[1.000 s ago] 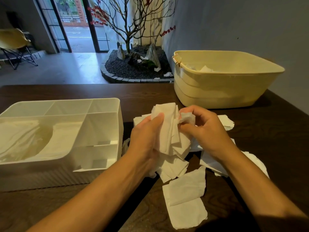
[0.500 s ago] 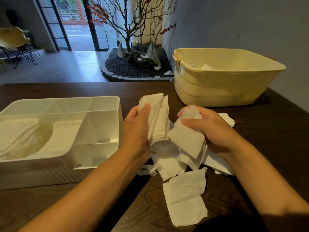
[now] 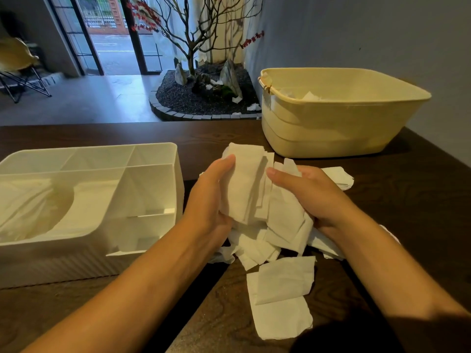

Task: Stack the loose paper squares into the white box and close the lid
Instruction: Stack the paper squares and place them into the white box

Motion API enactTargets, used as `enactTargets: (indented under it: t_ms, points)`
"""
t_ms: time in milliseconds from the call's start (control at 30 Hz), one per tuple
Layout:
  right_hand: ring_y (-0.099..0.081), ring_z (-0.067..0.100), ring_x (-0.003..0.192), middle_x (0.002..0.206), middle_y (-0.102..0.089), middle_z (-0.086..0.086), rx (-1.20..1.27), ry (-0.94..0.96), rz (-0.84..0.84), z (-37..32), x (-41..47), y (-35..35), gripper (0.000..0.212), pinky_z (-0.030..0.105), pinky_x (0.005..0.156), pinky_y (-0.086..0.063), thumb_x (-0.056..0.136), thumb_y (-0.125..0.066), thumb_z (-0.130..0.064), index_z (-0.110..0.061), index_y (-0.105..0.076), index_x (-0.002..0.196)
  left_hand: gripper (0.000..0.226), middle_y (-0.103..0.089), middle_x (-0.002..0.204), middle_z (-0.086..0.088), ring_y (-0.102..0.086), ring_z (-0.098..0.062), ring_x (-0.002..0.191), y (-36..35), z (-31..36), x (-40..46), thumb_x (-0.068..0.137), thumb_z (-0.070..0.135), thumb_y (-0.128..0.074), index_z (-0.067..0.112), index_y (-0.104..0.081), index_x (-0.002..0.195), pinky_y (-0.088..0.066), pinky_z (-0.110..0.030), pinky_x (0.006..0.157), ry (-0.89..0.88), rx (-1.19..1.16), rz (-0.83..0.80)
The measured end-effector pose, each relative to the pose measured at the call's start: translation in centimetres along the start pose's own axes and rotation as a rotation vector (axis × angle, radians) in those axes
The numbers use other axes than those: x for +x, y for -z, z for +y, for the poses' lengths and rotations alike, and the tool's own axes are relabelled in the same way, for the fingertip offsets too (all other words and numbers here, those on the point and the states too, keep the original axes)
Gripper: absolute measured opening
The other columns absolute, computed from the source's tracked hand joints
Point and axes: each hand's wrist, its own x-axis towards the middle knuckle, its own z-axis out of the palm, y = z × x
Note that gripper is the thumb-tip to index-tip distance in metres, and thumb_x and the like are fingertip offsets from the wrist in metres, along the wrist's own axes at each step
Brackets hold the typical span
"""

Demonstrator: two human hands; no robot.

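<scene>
A bundle of white paper squares (image 3: 248,184) stands upright between my two hands above the dark table. My left hand (image 3: 207,202) grips the bundle from the left, thumb over its top edge. My right hand (image 3: 309,193) holds more squares (image 3: 285,215) from the right, fingers curled round them. Loose squares (image 3: 283,294) lie flat on the table just in front of my hands, and a few more (image 3: 339,175) peek out behind my right hand. The white box (image 3: 153,149) with inner dividers stands open at the left, with its lid not visible as a separate piece.
A cream plastic tub (image 3: 331,128) with a few paper scraps inside stands at the back right of the dark wooden table (image 3: 420,212). Beyond the table lie a gravel bed with a bare tree (image 3: 201,93), a glass door and a folding chair (image 3: 17,70).
Both hands have gathered the squares into a tighter upright bundle. My right hand shifted from gripping a crumpled clump to pressing the stack's right side; my left hand rose slightly.
</scene>
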Motion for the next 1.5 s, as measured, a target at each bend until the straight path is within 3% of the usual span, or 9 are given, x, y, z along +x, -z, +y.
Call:
enactTargets:
  t_ms: [167, 267, 433, 633, 867, 1033, 1233, 1367, 1500]
  points:
    - [-0.072, 0.029, 0.091, 0.094, -0.075, 0.011, -0.032, 0.041, 0.118, 0.8, 0.4, -1.3, 0.022, 0.035, 0.074, -0.052, 0.096, -0.063, -0.028, -0.009, -0.073, 0.097, 0.022, -0.076, 0.104, -0.005, -0.071, -0.021, 0.09, -0.6, -0.8, -0.3, 0.101, 0.036, -0.054, 0.024, -0.069, 0.113, -0.059, -0.035, 0.072, -0.121, 0.102, 0.012]
    - [-0.073, 0.019, 0.083, 0.091, -0.077, 0.004, 0.009, 0.055, 0.106, 0.7, 0.2, -1.6, 0.019, 0.029, 0.07, -0.054, 0.095, -0.064, -0.032, -0.017, -0.075, 0.092, 0.02, -0.073, 0.104, -0.006, -0.071, -0.023, 0.097, -0.7, -1.6, -0.2, 0.103, 0.04, -0.051, 0.028, -0.066, 0.108, -0.06, -0.039, 0.079, -0.157, 0.181, 0.101]
    - [-0.072, 0.023, 0.093, 0.093, -0.076, 0.004, -0.029, 0.035, 0.064, 0.8, 0.2, -2.0, 0.018, 0.041, 0.086, -0.057, 0.096, -0.063, -0.034, -0.02, -0.075, 0.096, 0.025, -0.07, 0.103, 0.001, -0.071, -0.007, 0.081, -0.9, -1.7, -0.2, 0.102, 0.047, -0.048, 0.032, -0.055, 0.121, -0.054, -0.018, 0.055, -0.24, 0.25, 0.14]
    - [-0.073, 0.027, 0.092, 0.093, -0.077, 0.007, -0.037, 0.02, 0.064, 0.5, -0.2, -1.7, 0.016, 0.051, 0.091, -0.054, 0.095, -0.063, -0.028, -0.018, -0.075, 0.097, 0.015, -0.066, 0.11, 0.0, -0.068, -0.009, 0.09, -0.5, -2.0, 0.0, 0.102, 0.048, -0.047, 0.038, -0.049, 0.113, -0.05, -0.014, 0.057, -0.365, 0.379, 0.161]
    - [-0.074, 0.023, 0.087, 0.088, -0.077, 0.002, -0.027, 0.043, 0.171, 0.4, -0.1, -1.5, 0.012, 0.052, 0.088, -0.058, 0.093, -0.067, -0.031, -0.022, -0.075, 0.094, 0.048, -0.055, 0.107, 0.024, -0.058, 0.025, 0.083, -0.9, -2.5, -0.5, 0.103, 0.026, -0.053, 0.032, -0.032, 0.145, -0.045, 0.0, 0.066, -0.354, 0.481, -0.041]
    - [-0.074, 0.02, 0.087, 0.09, -0.077, 0.002, 0.049, 0.004, 0.097, -0.4, -0.2, -0.9, 0.016, 0.04, 0.079, -0.058, 0.091, -0.068, -0.034, -0.023, -0.075, 0.101, 0.059, -0.07, 0.115, 0.008, -0.07, -0.004, 0.098, 0.2, -1.8, 0.6, 0.092, 0.033, -0.07, 0.03, -0.041, 0.144, -0.058, -0.022, 0.082, -0.219, 0.292, 0.071]
    - [-0.064, 0.025, 0.091, 0.086, -0.066, 0.004, 0.557, -0.087, 0.159, -1.4, -0.1, 0.2, 0.008, 0.049, 0.095, -0.05, 0.088, -0.069, -0.025, -0.024, -0.076, 0.091, 0.024, -0.077, 0.099, -0.001, -0.074, -0.021, 0.094, 0.3, -2.0, 0.9, 0.094, 0.038, -0.066, 0.025, -0.071, 0.112, -0.06, -0.036, 0.074, -0.088, 0.231, 0.139]
    - [-0.054, 0.008, 0.055, 0.073, -0.058, 0.001, 0.824, 0.013, 0.063, -1.3, -0.3, -0.1, 0.025, 0.026, 0.067, -0.051, 0.079, -0.066, -0.022, -0.02, -0.067, 0.103, 0.023, -0.076, 0.096, 0.003, -0.074, -0.012, 0.085, 0.5, -2.4, 0.8, 0.099, 0.038, -0.059, 0.025, -0.068, 0.116, -0.058, -0.021, 0.062, -0.178, 0.353, 0.147]
    - [-0.056, 0.008, 0.054, 0.077, -0.068, 0.005, 0.823, 0.109, 0.005, -0.9, -0.3, -0.1, 0.035, 0.016, 0.048, -0.043, 0.072, -0.062, -0.006, -0.018, -0.066, 0.105, 0.025, -0.073, 0.11, -0.002, -0.07, -0.022, 0.104, 0.5, -2.6, 0.7, 0.102, 0.032, -0.054, 0.029, -0.063, 0.125, -0.058, -0.047, 0.093, -0.07, 0.35, 0.033]
